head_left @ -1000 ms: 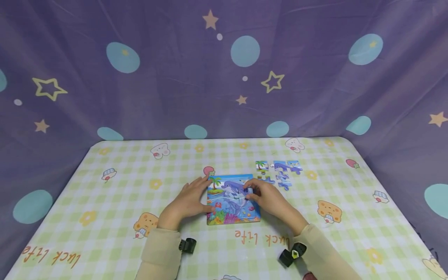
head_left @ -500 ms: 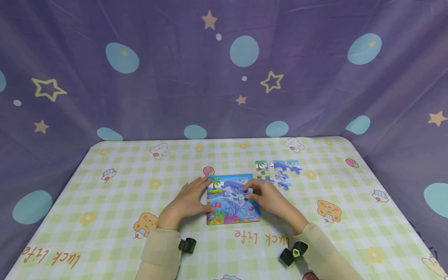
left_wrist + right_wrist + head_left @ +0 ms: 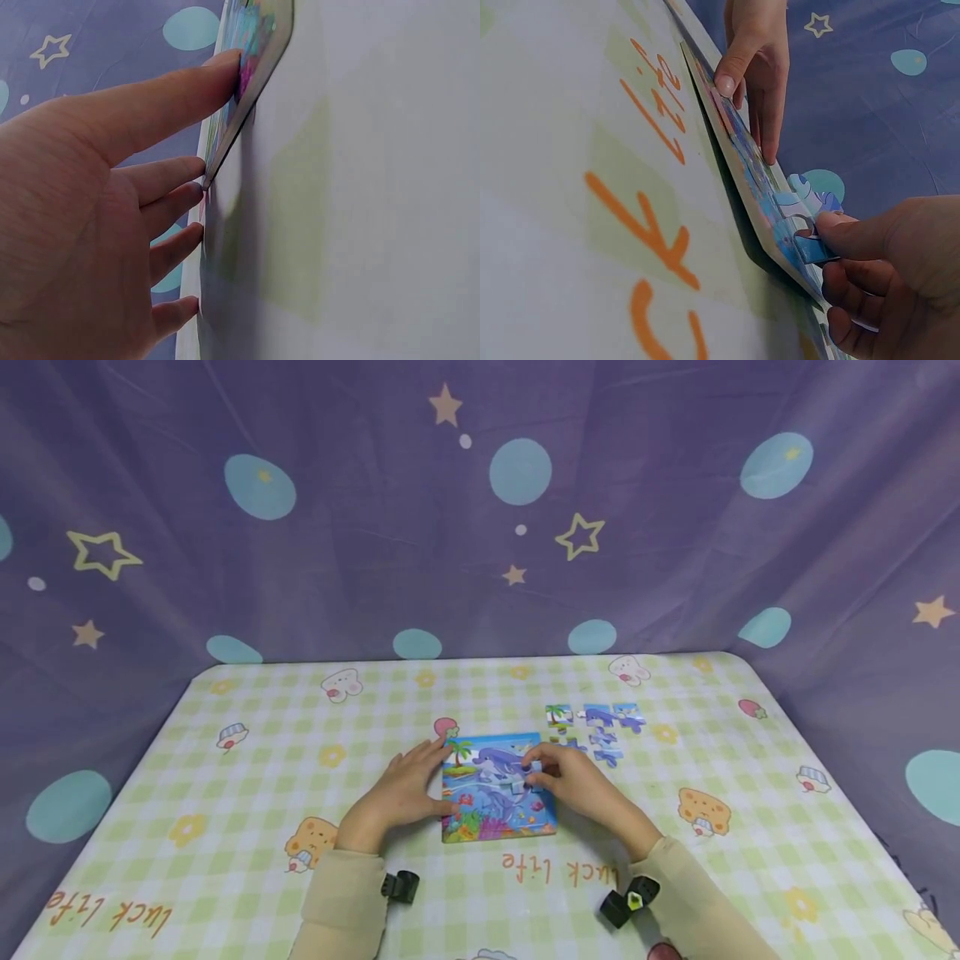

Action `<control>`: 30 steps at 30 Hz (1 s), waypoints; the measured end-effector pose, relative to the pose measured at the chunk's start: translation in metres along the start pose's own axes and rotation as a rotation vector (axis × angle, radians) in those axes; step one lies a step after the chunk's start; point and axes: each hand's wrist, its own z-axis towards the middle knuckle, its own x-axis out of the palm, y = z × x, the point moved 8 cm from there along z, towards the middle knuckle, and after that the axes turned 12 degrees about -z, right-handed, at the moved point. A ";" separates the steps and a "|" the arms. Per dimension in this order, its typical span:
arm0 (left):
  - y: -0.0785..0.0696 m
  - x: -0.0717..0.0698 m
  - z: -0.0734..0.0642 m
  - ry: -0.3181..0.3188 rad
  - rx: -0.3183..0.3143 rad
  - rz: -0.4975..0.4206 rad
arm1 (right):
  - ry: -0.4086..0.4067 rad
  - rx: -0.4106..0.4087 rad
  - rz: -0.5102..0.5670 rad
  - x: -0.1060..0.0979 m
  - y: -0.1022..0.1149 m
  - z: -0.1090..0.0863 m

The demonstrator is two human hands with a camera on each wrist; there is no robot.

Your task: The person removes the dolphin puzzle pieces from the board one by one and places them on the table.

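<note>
I've R hand (image 3: pixel 576 783) fingers pinching a blue-and-white jigsaw pc (image 3: pixel 812 253), tilted over the flat dolphin-print puzzle board (image 3: pixel 507 836). L hand (image 3: pixel 399 791) fingers straight, thumb on board. Prob. fitting or lifting; can't tell which. Next needs board steady, pinch firm. Multicoloured loose pcs (image 3: pixel 599 717) beyond R fingers.

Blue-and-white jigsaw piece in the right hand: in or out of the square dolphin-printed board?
Out: the right wrist view shows the right hand pinching the piece, tilted up from the board.
</note>
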 end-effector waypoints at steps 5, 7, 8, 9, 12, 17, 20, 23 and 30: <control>0.002 0.000 0.000 0.006 -0.007 0.005 | -0.011 -0.007 -0.021 -0.005 0.000 -0.001; 0.001 0.000 0.000 0.004 -0.004 0.006 | -0.018 -0.007 -0.028 -0.008 0.001 -0.002; 0.001 0.000 0.000 0.002 0.002 0.006 | -0.018 -0.005 -0.032 -0.009 0.001 -0.002; 0.000 0.000 0.000 0.000 0.003 0.005 | -0.017 -0.005 -0.033 -0.010 0.001 -0.002; 0.000 0.000 0.000 -0.003 0.006 0.009 | 0.003 -0.008 -0.039 -0.012 0.000 -0.002; 0.001 0.001 0.001 -0.005 0.007 0.011 | 0.015 -0.012 -0.044 -0.017 -0.003 -0.002; 0.002 0.001 0.002 -0.005 0.010 0.009 | 0.022 -0.007 -0.031 -0.020 -0.006 -0.003; 0.003 0.001 0.003 -0.003 0.010 0.011 | 0.036 -0.012 -0.021 -0.023 -0.007 -0.005; 0.004 0.001 0.003 -0.004 0.003 0.008 | 0.044 -0.058 -0.041 -0.029 -0.008 -0.005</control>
